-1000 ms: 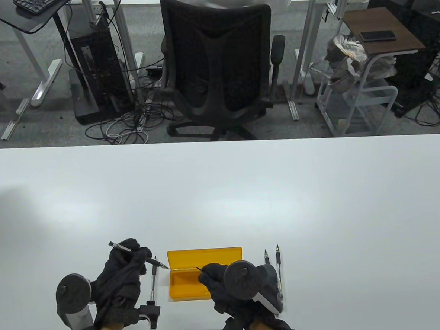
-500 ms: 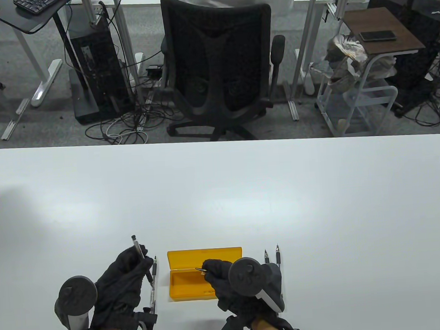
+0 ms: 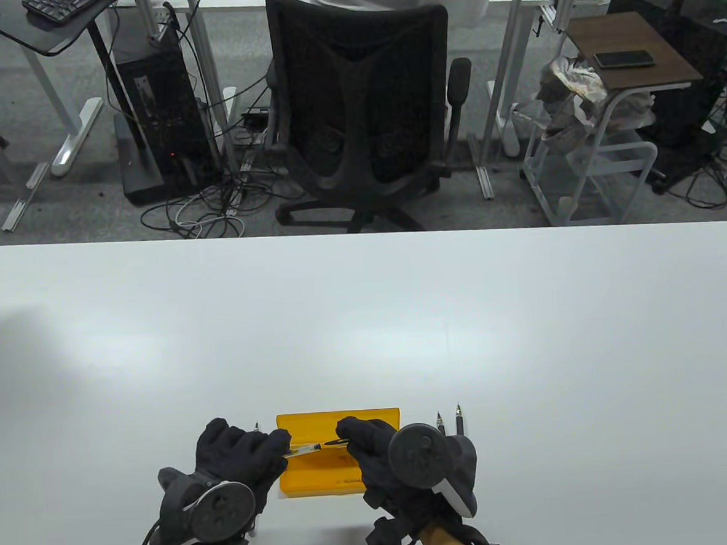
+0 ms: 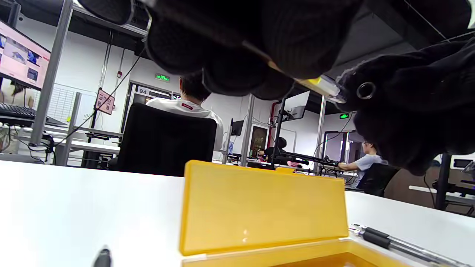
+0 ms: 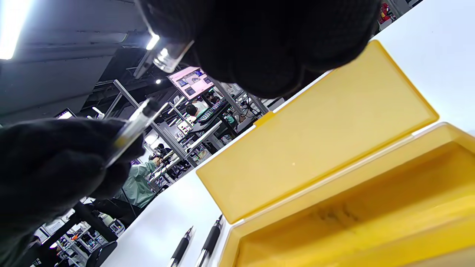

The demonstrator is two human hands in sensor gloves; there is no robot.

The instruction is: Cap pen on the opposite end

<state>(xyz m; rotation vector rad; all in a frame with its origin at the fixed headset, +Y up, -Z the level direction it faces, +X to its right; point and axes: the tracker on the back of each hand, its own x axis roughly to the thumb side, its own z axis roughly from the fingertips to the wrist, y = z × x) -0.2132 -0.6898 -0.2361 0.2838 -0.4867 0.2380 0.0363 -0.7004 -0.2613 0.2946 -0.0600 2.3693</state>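
My left hand grips a clear-barrelled pen that points right, over the open yellow box. My right hand pinches the pen cap just right of the pen's end. In the right wrist view the clear cap sits under my fingers, with its mouth a short gap from the pen's dark-plugged end. In the left wrist view the pen runs to the cap's round opening and they look nearly touching.
The box lid stands open at the far side. Two pens lie right of the box, partly under my right hand. Another pen's tip shows left of the box. The white table stretches away beyond.
My left hand has moved right and turned the pen from pointing away to pointing right at the cap. My right hand has shifted slightly up, bringing the cap toward the pen's end.
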